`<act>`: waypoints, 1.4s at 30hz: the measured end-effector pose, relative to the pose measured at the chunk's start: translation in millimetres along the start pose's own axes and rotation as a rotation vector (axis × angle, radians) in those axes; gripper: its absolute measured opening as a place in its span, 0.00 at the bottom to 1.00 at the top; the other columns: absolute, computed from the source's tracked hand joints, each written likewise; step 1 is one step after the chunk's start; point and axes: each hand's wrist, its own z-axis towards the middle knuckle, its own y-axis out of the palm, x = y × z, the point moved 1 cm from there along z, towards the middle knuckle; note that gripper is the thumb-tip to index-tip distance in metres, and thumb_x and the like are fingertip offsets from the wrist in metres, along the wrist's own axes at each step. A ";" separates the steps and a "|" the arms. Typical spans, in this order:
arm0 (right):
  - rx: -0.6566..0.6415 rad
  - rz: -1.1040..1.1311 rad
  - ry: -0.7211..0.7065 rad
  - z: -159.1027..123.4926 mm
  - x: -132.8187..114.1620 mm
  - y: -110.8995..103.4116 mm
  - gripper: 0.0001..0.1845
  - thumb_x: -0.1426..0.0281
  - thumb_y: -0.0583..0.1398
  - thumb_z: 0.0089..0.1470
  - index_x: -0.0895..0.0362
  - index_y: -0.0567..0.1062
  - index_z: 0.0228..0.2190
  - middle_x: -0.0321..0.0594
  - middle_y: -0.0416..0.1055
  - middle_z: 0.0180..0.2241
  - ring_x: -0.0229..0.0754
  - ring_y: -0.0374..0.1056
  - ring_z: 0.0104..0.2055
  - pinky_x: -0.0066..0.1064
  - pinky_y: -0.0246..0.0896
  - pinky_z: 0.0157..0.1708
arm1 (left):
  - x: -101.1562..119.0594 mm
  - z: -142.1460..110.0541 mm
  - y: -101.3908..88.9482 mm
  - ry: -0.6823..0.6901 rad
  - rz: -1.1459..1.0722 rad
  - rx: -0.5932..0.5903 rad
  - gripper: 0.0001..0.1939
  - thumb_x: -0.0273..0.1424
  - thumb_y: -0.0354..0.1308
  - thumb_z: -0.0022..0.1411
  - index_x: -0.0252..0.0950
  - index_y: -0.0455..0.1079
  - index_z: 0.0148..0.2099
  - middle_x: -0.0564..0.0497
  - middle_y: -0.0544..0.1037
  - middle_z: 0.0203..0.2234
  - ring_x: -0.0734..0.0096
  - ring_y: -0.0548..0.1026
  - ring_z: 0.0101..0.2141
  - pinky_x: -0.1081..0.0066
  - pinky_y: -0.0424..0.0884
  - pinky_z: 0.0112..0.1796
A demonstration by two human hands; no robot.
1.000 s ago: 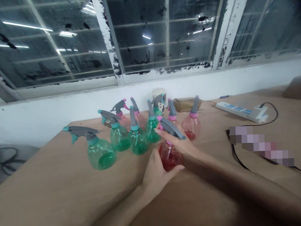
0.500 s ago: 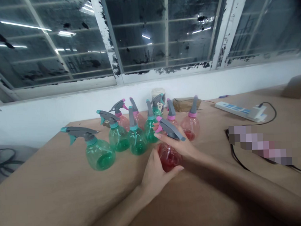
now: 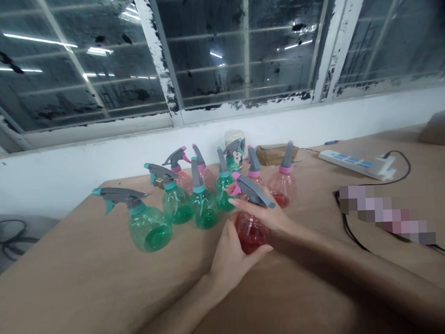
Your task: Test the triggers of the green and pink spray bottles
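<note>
Both of my hands are on a clear spray bottle [image 3: 253, 232] with red liquid, a grey sprayer head and a pink nozzle. My left hand [image 3: 231, 257] wraps the lower body, thumb across the near side. Around the neck, below the sprayer head, closes my right hand [image 3: 268, 211]; its fingertips show left of the neck. Just beyond stand green spray bottles, one nearest my left hand [image 3: 204, 209] and another at the far left [image 3: 150, 229]. To the right behind my hand is a second red spray bottle [image 3: 282, 188]; more pink-necked ones are partly hidden.
A brown wrapped packet [image 3: 275, 155] and a white tub [image 3: 236, 137] sit against the wall. At right lie a white power strip [image 3: 348, 163] with its cord and a blurred-out object [image 3: 386, 215]. A brown box [image 3: 440, 127] stands at the far right.
The fingers of my right hand have shifted slightly at the bottle's neck, and the pink trigger shows more plainly. My left hand keeps its hold; the other bottles stand as before.
</note>
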 end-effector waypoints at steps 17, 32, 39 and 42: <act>0.082 -0.089 0.018 -0.6 1.7 0.4 0.09 0.61 0.60 0.50 0.53 0.69 0.27 0.33 0.65 0.25 0.38 0.63 0.28 0.33 0.61 0.32 | 0.0 -0.7 0.3 0.035 0.009 -0.014 0.43 0.42 0.63 0.49 0.32 0.48 0.60 0.35 0.63 0.54 0.49 0.61 0.56 0.50 0.59 0.54; 0.005 -0.055 -0.017 0.9 -1.7 0.2 0.10 0.63 0.60 0.51 0.51 0.73 0.37 0.37 0.71 0.37 0.42 0.67 0.41 0.40 0.62 0.44 | 1.4 -0.4 -1.0 0.025 -0.015 -0.016 0.41 0.43 0.63 0.50 0.33 0.49 0.60 0.36 0.63 0.55 0.48 0.62 0.55 0.48 0.59 0.53; -0.027 -0.056 -0.038 3.7 1.0 -1.6 0.10 0.62 0.59 0.52 0.53 0.73 0.35 0.37 0.72 0.36 0.42 0.68 0.39 0.39 0.62 0.43 | 0.1 -0.6 -0.4 0.020 0.012 -0.014 0.43 0.44 0.62 0.50 0.32 0.47 0.60 0.35 0.62 0.55 0.50 0.61 0.56 0.49 0.58 0.54; -0.036 -0.054 -0.036 3.5 -1.1 -1.7 0.09 0.62 0.59 0.52 0.53 0.73 0.35 0.38 0.72 0.38 0.43 0.68 0.41 0.40 0.62 0.44 | 0.7 -0.6 -0.8 0.020 0.021 -0.002 0.40 0.43 0.63 0.50 0.33 0.50 0.59 0.37 0.63 0.54 0.50 0.62 0.56 0.49 0.57 0.54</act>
